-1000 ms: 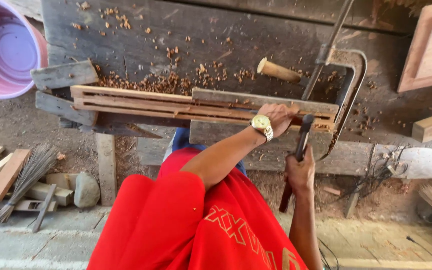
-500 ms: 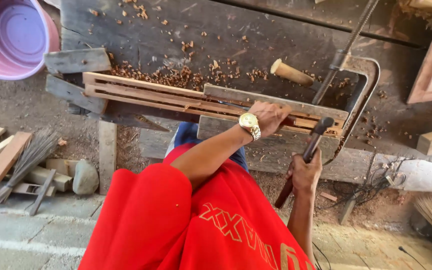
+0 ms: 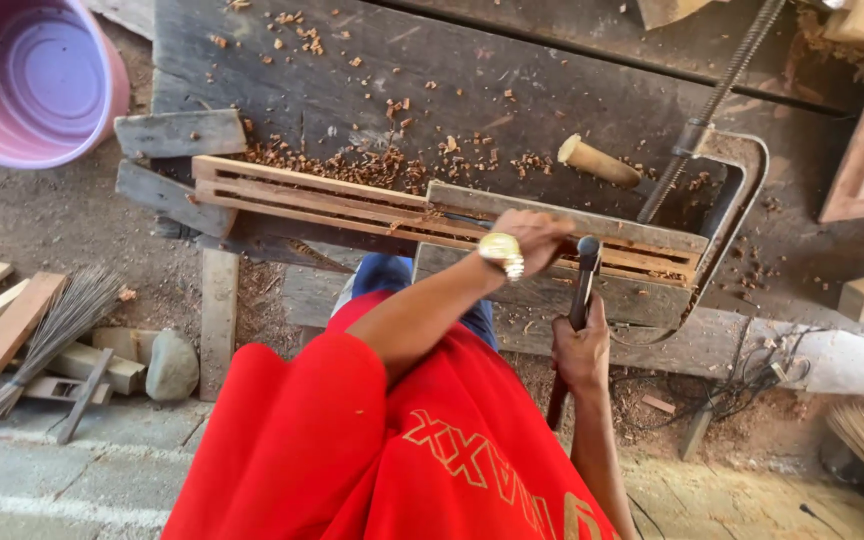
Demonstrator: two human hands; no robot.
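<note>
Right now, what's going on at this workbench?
A person in a red shirt is working wood. The left hand, with a gold watch at the wrist, presses on a slatted wooden frame lying along the edge of a dark workbench. The right hand grips a dark-handled tool, upright beside the frame. Wood chips litter the bench, a short wooden peg lies behind the frame, and a purple tub stands off to the left.

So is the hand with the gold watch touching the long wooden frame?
Touching. The head view shows the left hand resting right on top of the wooden frame, its fingers curled over the slats with no gap.
</note>
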